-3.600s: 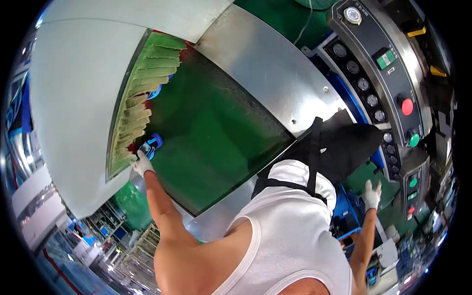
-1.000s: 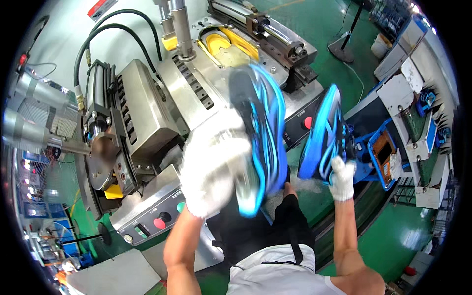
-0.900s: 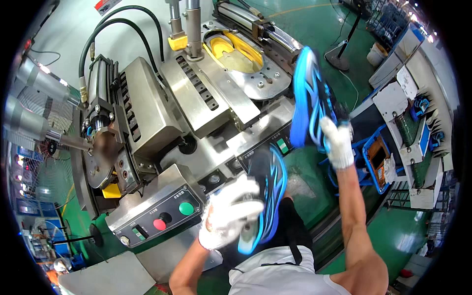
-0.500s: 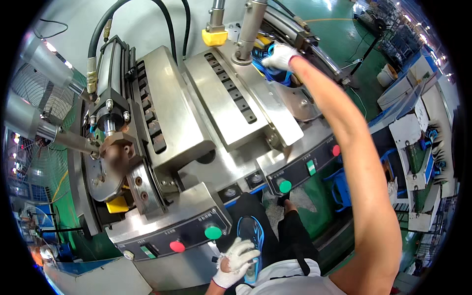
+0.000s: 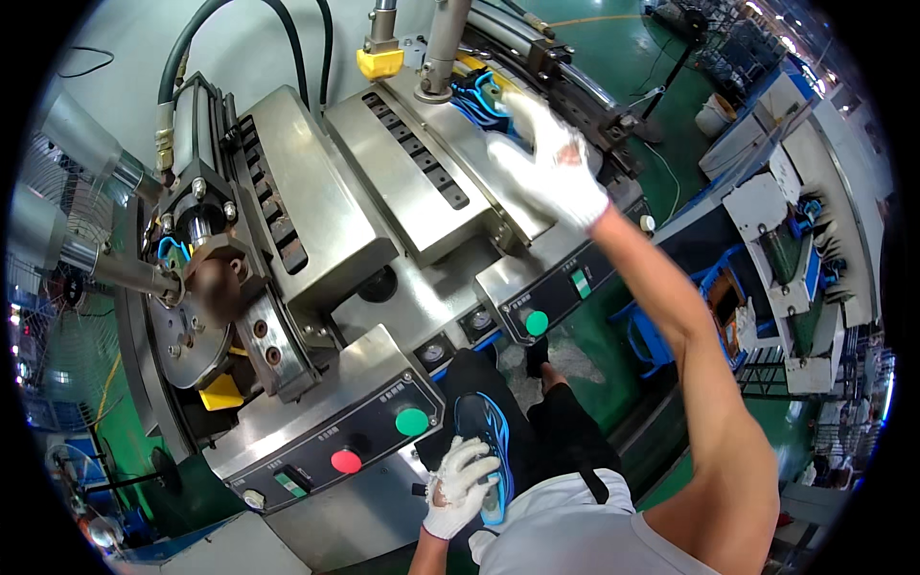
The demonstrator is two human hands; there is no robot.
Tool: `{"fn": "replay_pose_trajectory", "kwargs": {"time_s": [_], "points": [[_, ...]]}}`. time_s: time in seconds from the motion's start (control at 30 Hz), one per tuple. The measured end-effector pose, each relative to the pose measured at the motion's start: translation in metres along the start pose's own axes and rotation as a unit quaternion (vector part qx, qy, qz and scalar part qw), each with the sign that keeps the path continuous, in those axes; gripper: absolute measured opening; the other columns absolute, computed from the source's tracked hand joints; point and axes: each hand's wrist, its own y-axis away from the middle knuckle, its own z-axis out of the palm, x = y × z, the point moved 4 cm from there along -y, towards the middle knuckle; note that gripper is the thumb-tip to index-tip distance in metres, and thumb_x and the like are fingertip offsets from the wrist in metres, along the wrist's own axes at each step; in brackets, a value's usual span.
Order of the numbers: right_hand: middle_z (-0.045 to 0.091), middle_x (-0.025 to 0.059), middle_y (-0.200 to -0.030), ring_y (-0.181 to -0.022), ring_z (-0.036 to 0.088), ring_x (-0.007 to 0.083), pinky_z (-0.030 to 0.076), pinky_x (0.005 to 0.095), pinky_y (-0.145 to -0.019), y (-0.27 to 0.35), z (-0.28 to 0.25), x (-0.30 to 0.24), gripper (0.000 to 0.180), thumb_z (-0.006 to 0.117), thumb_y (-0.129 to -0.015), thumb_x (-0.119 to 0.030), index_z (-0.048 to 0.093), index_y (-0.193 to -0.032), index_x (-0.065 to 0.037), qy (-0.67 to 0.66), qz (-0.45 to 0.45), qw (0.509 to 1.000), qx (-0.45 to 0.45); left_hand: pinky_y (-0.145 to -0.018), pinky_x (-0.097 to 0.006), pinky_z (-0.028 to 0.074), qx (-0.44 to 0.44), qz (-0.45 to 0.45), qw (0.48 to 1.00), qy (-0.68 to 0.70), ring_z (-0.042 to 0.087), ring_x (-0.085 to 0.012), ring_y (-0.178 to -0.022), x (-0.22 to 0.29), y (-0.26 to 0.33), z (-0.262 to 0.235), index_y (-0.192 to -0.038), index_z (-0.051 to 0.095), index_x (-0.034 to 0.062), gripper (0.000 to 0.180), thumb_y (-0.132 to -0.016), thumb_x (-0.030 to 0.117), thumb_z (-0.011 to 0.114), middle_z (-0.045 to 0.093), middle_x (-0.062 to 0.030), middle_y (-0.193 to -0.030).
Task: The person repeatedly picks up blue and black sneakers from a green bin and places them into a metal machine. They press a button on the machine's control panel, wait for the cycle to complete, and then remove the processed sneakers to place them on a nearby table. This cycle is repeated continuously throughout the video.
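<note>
A dark sneaker upper with bright blue edging [image 5: 503, 436] lies over my lap. My left hand [image 5: 462, 487], in a white knit glove, is closed over its near part, the fingers laid across it. Out over the machine's right side is my gloved right hand [image 5: 556, 163]. It is blurred, with thumb and fingers apart and nothing visible in it. Just beyond its fingertips a second blue and black shoe upper [image 5: 479, 101] sits at the right station, partly hidden by the hand.
The metal shoe press [image 5: 316, 220] fills the middle. Green buttons [image 5: 412, 422] and a red button [image 5: 346, 461] sit on its front panels. A yellow block [image 5: 380, 63] hangs from a rod at the back. At right stand a blue stool [image 5: 642, 340] and a rack [image 5: 767, 225] holding shoes.
My right hand has come away from the shoe at the right station and moved nearer, its fingers spreading. My left hand stays on the sneaker upper. The whole view has shifted slightly.
</note>
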Motion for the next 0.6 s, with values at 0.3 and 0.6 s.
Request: {"fn": "replay_pose_trajectory", "kwargs": {"time_s": [0.3,0.6], "points": [[0.028,0.0281,-0.169,-0.158,0.025,0.0468,0.013,0.0584,-0.130,0.229,0.031,-0.031,0.102,0.072,-0.088,-0.053,0.026,-0.167,-0.006,0.193,-0.024,0.950,-0.245,-0.124,-0.057,0.032,-0.039,0.063,0.997,-0.020,0.057,-0.0367,-0.135,0.006,-0.016,0.022,-0.118,0.074,0.0089,0.035,-0.083,0.004,0.073,0.068,-0.0133,-0.131],[0.015,0.0278,-0.172,-0.162,0.015,0.0392,0.020,0.0462,-0.130,0.413,-0.121,-0.088,0.117,0.078,-0.085,-0.046,0.011,-0.168,0.002,-0.121,0.225,0.923,-0.288,-0.122,-0.050,0.037,0.000,0.018,1.000,0.022,0.067,-0.0325,-0.114,0.061,-0.068,0.077,-0.114,0.073,0.0003,0.025,-0.089,0.004,0.069,0.074,-0.0160,-0.115]]}}
